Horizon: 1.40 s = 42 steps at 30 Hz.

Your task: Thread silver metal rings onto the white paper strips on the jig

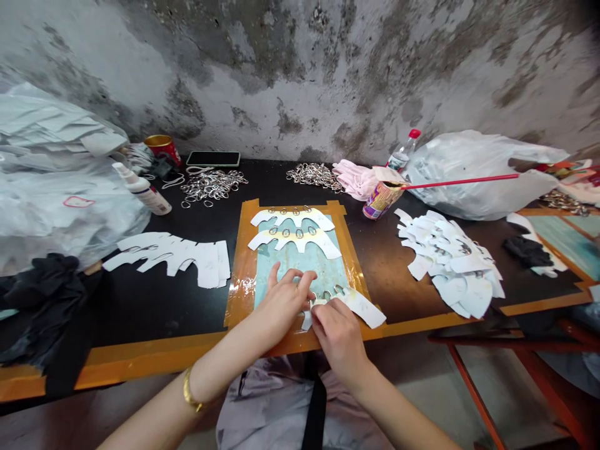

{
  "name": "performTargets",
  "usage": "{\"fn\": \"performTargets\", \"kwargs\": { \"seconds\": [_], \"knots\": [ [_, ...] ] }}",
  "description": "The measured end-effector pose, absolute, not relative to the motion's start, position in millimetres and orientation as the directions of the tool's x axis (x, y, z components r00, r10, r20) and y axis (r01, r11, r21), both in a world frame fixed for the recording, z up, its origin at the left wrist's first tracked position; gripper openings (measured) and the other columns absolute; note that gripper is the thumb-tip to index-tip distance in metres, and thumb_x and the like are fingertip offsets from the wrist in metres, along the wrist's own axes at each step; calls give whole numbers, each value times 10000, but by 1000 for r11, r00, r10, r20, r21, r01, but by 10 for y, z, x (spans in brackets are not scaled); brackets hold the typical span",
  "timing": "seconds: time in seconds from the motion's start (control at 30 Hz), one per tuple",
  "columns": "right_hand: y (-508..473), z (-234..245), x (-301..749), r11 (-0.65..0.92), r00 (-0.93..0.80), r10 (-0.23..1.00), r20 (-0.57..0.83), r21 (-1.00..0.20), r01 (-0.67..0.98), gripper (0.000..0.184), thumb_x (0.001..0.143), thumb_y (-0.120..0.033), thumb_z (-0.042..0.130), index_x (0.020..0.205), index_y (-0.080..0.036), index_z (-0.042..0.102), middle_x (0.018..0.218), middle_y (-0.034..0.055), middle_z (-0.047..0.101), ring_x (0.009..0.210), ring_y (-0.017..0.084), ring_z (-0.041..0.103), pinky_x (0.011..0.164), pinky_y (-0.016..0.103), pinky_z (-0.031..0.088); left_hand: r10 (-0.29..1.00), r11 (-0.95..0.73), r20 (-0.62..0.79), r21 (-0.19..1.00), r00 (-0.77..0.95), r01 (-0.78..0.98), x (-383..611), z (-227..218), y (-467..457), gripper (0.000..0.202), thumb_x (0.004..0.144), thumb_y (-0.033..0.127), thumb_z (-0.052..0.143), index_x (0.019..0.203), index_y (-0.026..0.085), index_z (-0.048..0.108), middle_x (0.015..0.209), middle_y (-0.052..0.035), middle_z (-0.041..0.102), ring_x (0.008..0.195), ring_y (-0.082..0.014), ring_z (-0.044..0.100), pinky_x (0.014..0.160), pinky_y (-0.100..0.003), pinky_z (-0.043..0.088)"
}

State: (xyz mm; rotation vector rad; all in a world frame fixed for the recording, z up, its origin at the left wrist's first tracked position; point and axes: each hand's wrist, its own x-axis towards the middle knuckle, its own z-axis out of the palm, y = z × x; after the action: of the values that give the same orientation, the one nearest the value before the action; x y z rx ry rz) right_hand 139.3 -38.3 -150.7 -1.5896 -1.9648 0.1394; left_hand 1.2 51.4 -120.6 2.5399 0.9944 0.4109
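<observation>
The left grip (281,303) lies flat and open on a blue-green board (300,265), with its fingers (293,275) spread wide, and it does not seem to hold a thing. The right grip (338,337) bends down over the near end of a white paper strip (363,309). It may be pinching the strip, but the fingertips are hidden, so I cannot tell. The strip lies at the low right part of the board, and its far end pokes out over the orange tape (237,306) around the board. Its long side runs from the hands out to the right and a bit down, so the right grip is nearer to it, and the left grip is just beside that near end. Small metal rings (328,292) sit along the strip's top edge. Higher up on the board lie two white pieces with rings (295,219) on them (they look a lot like the strip, but wider). The board sits on a black desk (154,312). One pile of white pieces (450,262) lies to the right of the board, and another (173,256) lies to the left. Heaps of loose rings (213,186) sit further back, near a stained wall (290,81), and big plastic bags (478,175) lie at the sides.
</observation>
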Motion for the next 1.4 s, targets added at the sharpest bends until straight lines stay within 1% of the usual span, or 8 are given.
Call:
{"fn": "performTargets", "kwargs": {
  "seconds": [0.2, 0.3, 0.4, 0.5, 0.63, 1.0, 1.2, 1.4],
  "knots": [
    [-472, -1520, 1318, 227, -71, 912, 404, -353, 908, 198, 948, -102, 439, 836, -181, 581, 762, 53, 593, 729, 206, 501, 634, 310, 379, 396, -862, 148, 399, 906, 311, -49, -1131, 776, 225, 823, 93, 584, 925, 284, 647, 793, 30, 692, 1127, -221, 545, 1118, -605, 89],
    [-472, -1512, 1314, 224, -79, 910, 406, -322, 920, 223, 951, -96, 428, 809, -185, 575, 748, 47, 589, 714, 203, 498, 628, 314, 367, 265, -925, 205, 329, 942, 189, -79, -1085, 840, 203, 798, 87, 610, 787, 280, 670, 821, 24, 679, 1073, -207, 559, 1116, -526, 157],
    [-472, -1511, 1310, 231, -98, 902, 421, -279, 932, 232, 939, -75, 439, 776, -184, 563, 712, 35, 569, 677, 192, 481, 614, 312, 351, 160, -972, 238, 205, 958, 112, -123, -1048, 857, 168, 801, 95, 619, 788, 256, 663, 923, -3, 662, 980, -197, 550, 1009, -427, 290],
    [-472, -1504, 1306, 268, -160, 886, 436, -199, 942, 189, 917, -44, 469, 827, -171, 577, 717, 36, 575, 675, 191, 488, 619, 313, 350, 107, -992, 214, 92, 971, 89, -187, -1064, 853, 116, 833, 129, 607, 823, 240, 640, 843, -2, 634, 900, -192, 523, 862, -361, 332],
    [-454, -1474, 1291, 329, -260, 861, 438, -89, 940, 150, 889, -29, 508, 861, -152, 590, 725, 46, 583, 690, 198, 505, 634, 320, 369, 103, -994, 213, 58, 971, 93, -266, -1146, 849, 120, 857, 139, 589, 879, 250, 631, 803, 5, 615, 858, -175, 506, 770, -329, 322],
    [-490, -1418, 1210, 345, -342, 869, 358, 57, 937, 198, 862, -18, 449, 888, -144, 598, 816, 106, 620, 719, 217, 528, 677, 349, 458, 119, -992, 271, -12, 955, 127, -302, -1169, 784, 210, 947, 154, 471, 928, 282, 636, 810, 25, 653, 840, -168, 531, 726, -326, 318],
    [-575, -1445, 1104, 325, -330, 892, 307, 69, 943, 186, 822, -51, 471, 926, -146, 593, 912, 161, 657, 778, 252, 564, 728, 392, 486, 194, -963, 336, -115, 922, 244, -290, -1185, 647, 246, 966, 131, 425, 870, 242, 622, 739, 27, 633, 781, -174, 511, 699, -337, 303],
    [-614, -1468, 1050, 305, -311, 900, 304, 69, 950, 93, 829, -133, 522, 895, -156, 583, 1028, 198, 670, 873, 277, 582, 814, 425, 475, 268, -951, 324, -63, 907, 304, -256, -1184, 557, 243, 957, 117, 413, 874, 205, 624, 737, 16, 611, 770, -184, 487, 713, -344, 302]
  ]
}}
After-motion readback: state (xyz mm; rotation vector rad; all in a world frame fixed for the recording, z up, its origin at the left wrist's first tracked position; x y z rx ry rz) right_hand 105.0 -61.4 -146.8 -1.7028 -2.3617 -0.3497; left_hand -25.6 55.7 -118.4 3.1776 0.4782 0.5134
